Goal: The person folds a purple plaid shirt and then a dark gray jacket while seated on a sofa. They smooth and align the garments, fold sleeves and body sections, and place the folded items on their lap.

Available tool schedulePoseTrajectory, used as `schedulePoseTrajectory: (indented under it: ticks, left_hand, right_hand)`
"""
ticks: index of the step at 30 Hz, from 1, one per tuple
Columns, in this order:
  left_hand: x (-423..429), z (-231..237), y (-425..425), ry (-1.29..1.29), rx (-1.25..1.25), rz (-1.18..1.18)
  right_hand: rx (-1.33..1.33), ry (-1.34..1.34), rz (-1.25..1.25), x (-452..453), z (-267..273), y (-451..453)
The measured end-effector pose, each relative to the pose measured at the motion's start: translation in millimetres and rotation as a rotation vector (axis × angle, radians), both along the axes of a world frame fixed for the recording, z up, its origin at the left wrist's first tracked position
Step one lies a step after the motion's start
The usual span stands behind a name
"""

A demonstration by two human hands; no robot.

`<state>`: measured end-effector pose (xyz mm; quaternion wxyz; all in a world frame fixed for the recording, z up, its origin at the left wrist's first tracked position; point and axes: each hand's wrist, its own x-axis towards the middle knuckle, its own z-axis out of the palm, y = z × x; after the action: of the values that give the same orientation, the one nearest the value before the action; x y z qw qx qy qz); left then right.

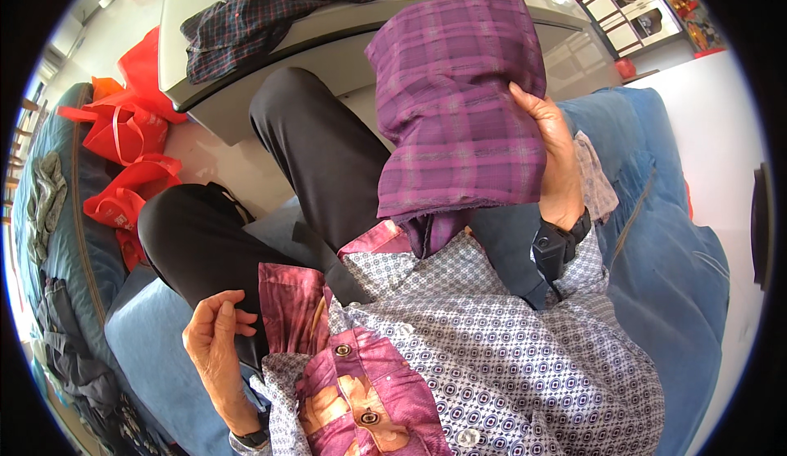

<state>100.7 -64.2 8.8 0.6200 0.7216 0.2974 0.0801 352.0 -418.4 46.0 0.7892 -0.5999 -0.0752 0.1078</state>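
Observation:
A folded purple plaid cloth [458,106] is raised in front of me. My right hand [556,149] grips its right edge, with the thumb on the front face and the other fingers hidden behind. Along the bottom of the bundle runs a frayed edge, and a loose corner hangs down over my patterned shirt. My left hand [218,327] is off the cloth, above my thigh near the shirt's red hem. Its fingers are loosely curled and slightly apart, holding nothing.
A dark checked cloth [246,32] lies across the pale table [178,56] ahead. Several red bags [126,124] stand left of it. I sit on a blue-covered sofa [652,222]; a light patterned cloth [595,179] lies beside my right wrist. Rumpled clothes [80,357] line the left sofa arm.

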Motion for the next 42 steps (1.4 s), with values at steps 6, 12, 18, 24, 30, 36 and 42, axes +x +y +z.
schedulePoseTrajectory:
  ticks: [6, 12, 18, 24, 30, 36, 42]
  left_hand:
    - [1.6, 1.0, -0.5, -0.001, 0.024, 0.01]
    - [4.5, 1.9, -1.7, 0.017, 0.014, 0.006]
    - [-2.5, -4.3, 4.0, -0.001, 0.021, 0.011]
    - [3.7, 8.7, -2.8, -0.015, -0.015, 0.029]
    - [-0.2, 32.2, -8.7, 0.124, -0.122, 0.101]
    - [6.8, 22.5, 3.8, 0.004, -0.11, -0.008]
    - [-0.5, 33.1, 1.8, 0.105, -0.13, 0.056]
  right_hand:
    - [0.213, 0.343, -0.022, 0.5, 12.6, 20.5]
    - [0.195, 0.405, 0.079, -7.3, 3.8, 52.3]
    - [0.253, 0.342, 0.006, -8.1, 4.9, 28.0]
    - [-0.083, 0.08, -0.349, -14.2, 34.2, -17.6]
    - [-0.259, -0.099, -0.717, -37.8, 71.5, -67.5]
    - [-0.23, -0.226, -0.797, -57.8, 61.5, -165.9]
    - [-0.184, 0.122, -1.145, -63.6, -92.3, -308.9]
